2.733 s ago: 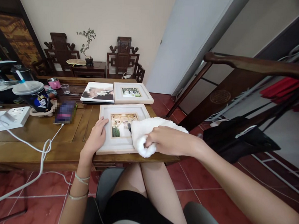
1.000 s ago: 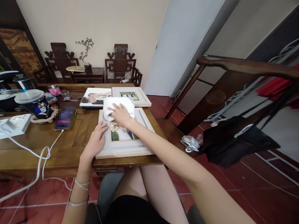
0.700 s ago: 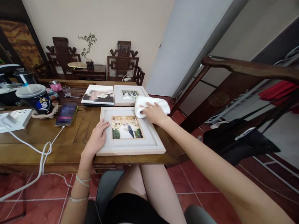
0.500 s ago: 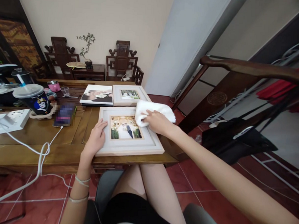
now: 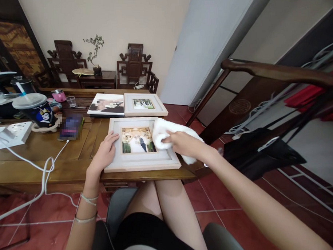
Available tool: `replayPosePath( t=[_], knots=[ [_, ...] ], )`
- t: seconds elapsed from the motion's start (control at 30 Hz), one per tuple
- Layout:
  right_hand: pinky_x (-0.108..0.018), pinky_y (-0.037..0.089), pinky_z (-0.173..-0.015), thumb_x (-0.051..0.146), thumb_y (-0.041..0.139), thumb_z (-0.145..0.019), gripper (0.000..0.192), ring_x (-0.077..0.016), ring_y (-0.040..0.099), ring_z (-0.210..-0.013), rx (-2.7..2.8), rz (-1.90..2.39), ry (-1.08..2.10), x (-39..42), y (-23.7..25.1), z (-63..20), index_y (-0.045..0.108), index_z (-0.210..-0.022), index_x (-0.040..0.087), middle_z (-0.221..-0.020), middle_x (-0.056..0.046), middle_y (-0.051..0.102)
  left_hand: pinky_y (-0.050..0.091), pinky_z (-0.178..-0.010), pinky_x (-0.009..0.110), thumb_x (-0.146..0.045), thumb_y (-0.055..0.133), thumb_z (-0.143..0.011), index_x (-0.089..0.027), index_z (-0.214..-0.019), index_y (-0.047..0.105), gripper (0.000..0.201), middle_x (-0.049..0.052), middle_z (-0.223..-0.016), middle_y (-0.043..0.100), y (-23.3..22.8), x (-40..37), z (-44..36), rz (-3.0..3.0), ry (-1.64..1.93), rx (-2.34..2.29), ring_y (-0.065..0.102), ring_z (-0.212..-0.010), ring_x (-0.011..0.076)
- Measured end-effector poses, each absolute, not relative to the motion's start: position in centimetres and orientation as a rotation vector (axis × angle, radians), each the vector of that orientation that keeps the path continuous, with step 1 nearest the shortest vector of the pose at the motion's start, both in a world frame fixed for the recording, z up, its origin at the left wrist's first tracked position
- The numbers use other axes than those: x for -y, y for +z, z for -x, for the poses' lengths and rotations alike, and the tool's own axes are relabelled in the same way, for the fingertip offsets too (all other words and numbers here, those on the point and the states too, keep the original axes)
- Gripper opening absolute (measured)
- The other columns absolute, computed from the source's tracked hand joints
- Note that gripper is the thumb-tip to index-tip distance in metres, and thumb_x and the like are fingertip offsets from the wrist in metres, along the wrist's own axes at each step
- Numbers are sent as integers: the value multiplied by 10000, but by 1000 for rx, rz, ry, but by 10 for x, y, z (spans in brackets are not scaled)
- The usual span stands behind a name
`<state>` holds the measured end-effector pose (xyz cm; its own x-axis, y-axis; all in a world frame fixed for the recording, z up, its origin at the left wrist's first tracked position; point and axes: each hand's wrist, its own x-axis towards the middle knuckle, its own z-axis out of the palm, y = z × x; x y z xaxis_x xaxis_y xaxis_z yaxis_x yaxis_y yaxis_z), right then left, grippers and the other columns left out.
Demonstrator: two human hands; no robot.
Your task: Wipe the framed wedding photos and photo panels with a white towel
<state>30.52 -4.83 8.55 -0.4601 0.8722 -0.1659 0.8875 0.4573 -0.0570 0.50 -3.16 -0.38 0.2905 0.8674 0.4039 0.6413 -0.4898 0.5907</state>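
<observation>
likely light but fragile, the frame (image 5: 141, 164) wants edge holds; left hand (image 5: 104, 155) lies flat, open, on its rim, right hand (image 5: 182, 144) clutches a soft cloth (image 5: 166, 129).

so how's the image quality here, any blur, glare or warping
Head view: soft, even indoor light with no hard shadows or glare on the near picture frame. Wide-lens warping bends the door edge and chair rail at right. The phone and the photo book carry blurred patches. The right hand on the white cloth and the left hand look sharp.
</observation>
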Motion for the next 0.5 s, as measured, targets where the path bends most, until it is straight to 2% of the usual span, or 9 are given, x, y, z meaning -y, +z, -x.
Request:
replayPosePath(
  t=[0.17, 0.3, 0.5],
  knots=[
    [-339, 406, -975, -71, 386, -694, 586, -271, 400, -1335, -2566, -1697, -50, 6, 79, -295, 665, -1173, 122, -1232, -156, 634, 295, -1144, 467, -103, 359, -812, -127, -1205, 598, 461, 113, -1311, 584, -1, 32, -6, -2253, 1015, -1388, 387, -1358, 232],
    [-348, 421, -928, -67, 387, -672, 590, -292, 565, -1174, -2589, -1625, -73, 27, 82, -297, 683, -1139, 140, -1250, -168, 612, 297, -1146, 445, -93, 345, -812, -105, -1199, 599, 463, 126, -1301, 589, -1, 31, -8, -2242, 1027, -1411, 393, -1354, 226],
    [-305, 413, -888, -70, 384, -618, 501, -270, 579, -1128, -2503, -1512, -256, 104, 101, -299, 730, -893, 166, -969, -129, 703, 289, -1152, 436, -81, 340, -809, -65, -1211, 590, 474, 153, -1309, 577, -1, 30, -9, -2278, 1006, -1427, 393, -1353, 240]
  ],
)
